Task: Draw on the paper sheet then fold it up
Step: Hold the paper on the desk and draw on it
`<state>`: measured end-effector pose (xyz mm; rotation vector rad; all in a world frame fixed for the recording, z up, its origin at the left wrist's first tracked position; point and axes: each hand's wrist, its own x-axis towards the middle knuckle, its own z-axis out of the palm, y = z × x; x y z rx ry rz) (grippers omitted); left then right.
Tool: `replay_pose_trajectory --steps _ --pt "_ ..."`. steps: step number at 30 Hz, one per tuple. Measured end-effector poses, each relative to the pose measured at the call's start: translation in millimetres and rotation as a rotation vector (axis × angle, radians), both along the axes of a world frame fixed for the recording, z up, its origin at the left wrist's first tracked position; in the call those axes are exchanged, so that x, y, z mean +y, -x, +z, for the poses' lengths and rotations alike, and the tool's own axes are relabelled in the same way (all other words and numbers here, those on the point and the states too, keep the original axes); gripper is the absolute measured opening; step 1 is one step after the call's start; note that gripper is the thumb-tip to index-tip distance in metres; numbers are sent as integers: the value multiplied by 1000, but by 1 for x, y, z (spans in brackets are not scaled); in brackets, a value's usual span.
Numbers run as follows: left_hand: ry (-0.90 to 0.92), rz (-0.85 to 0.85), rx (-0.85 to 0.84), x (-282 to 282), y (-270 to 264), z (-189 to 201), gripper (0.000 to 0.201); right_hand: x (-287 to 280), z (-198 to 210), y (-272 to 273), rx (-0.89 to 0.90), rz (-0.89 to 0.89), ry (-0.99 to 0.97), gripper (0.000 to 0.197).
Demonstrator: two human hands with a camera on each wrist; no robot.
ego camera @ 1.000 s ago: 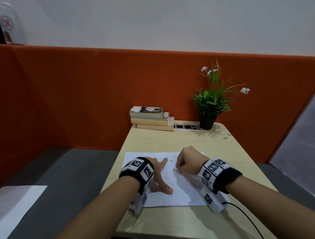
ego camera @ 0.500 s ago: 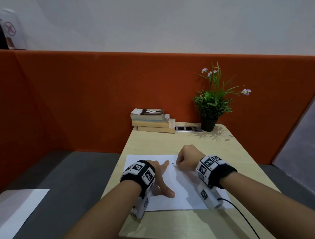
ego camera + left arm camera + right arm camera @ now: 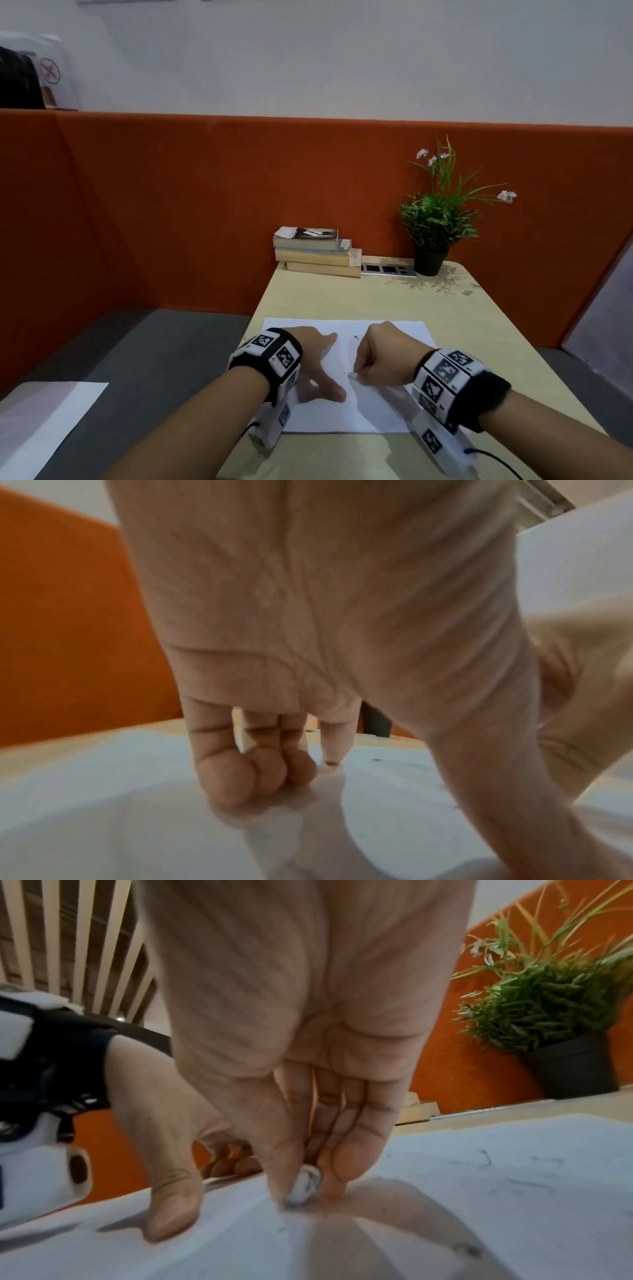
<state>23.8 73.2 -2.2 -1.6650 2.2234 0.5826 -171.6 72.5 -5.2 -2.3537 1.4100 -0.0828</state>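
A white paper sheet lies flat on the pale wooden table, with faint grey marks on it. My left hand presses the sheet's left half, fingertips and thumb down on the paper. To its right, my right hand is curled into a loose fist. In the right wrist view its thumb and fingers pinch a small white stub, whose tip touches the paper near the middle of the sheet.
A stack of books, a socket strip and a potted plant stand along the table's far edge against the orange partition. Another white sheet lies on a surface at lower left.
My right hand has slid toward me along the sheet with the stub still pinched. The left hand stays pressed on the paper. The head view has tilted a little.
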Motion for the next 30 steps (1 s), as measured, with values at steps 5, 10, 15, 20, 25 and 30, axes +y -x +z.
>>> replay_pose_trajectory --steps 5,10,15,20,25,30 --pt "-3 74 -11 7 -20 -7 126 -7 6 -10 40 36 -34 12" --pt "-39 84 -20 0 -20 -12 128 -26 7 -33 8 4 6 9" --pt "-1 157 -16 1 -21 -18 137 -43 4 -50 -43 -28 53 11" --pt "21 138 -36 2 -22 -22 145 -29 -3 -48 -43 33 -4 11" --pt "61 133 -54 0 -24 -27 151 -22 3 -47 -5 135 -53 10" --pt "33 115 -33 1 -23 -20 140 -45 5 -69 -6 45 52 13"
